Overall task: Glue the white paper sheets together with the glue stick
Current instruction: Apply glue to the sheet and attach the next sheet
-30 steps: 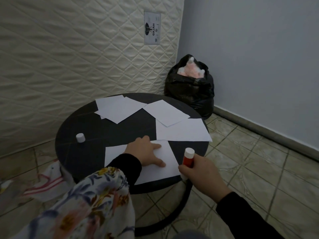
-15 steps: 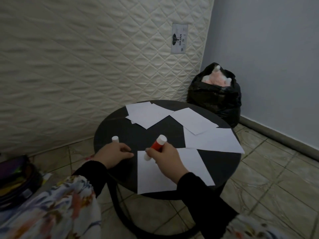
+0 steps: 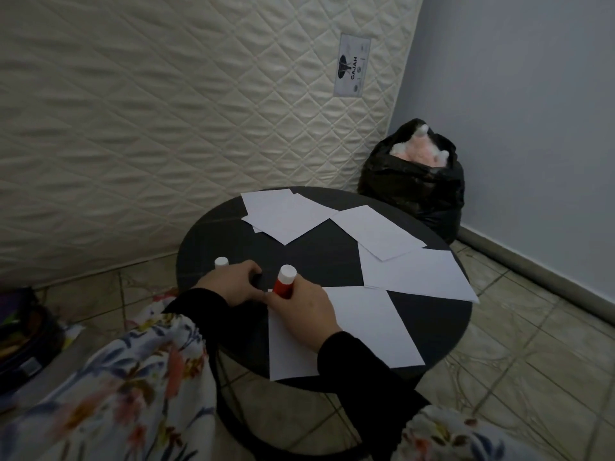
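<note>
glue stick (image 3: 284, 285) upright in right hand (image 3: 301, 306) fingers

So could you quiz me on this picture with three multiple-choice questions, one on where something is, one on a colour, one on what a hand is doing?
1. Where is the small white cap?
A. On the round table, left of the left hand
B. On the floor tiles
C. Inside the black bag

2. What colour is the glue stick's body?
A. Blue
B. Red
C. Green

3. What is the right hand doing?
A. Lying flat and empty on the floor
B. Holding a pair of scissors
C. Gripping the glue stick over the nearest paper sheet

Answers:
1. A, the cap stands on the dark table just beyond the left hand.
2. B, a red tube with a white end shows above the fingers.
3. C, the fingers curl round the tube at the sheet's near-left corner.
</note>
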